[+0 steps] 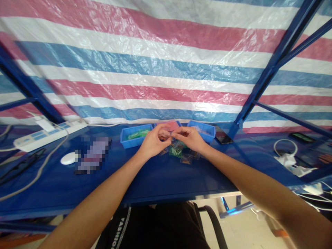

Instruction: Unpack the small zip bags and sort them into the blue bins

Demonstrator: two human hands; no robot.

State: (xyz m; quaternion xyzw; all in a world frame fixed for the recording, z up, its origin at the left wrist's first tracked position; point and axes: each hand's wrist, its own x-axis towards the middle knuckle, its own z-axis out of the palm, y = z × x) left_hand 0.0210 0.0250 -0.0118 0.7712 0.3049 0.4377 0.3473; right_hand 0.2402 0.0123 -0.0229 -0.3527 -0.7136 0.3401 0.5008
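Observation:
My left hand (155, 141) and my right hand (191, 139) meet over the desk with thumbs and fingers pinched close together. Something small lies between their fingertips, too small and covered to make out. Right below them is a loose pile of small clear packets (186, 159), some with gold-brown contents, along with green pieces (175, 150). Behind the hands stand three blue bins: the left bin (133, 143) holds green pieces, the middle bin (179, 123) holds pink ones, and the right bin (211, 137) holds clear packets. My hands partly hide the middle bin.
A dark phone (223, 135) lies beside the right bin. On the left of the blue desk (155, 183) are a power strip (49, 135), a white mouse-shaped object (68, 158), a blurred-out item (93, 155) and cables. White chargers (286, 160) lie right. Striped sheeting hangs behind.

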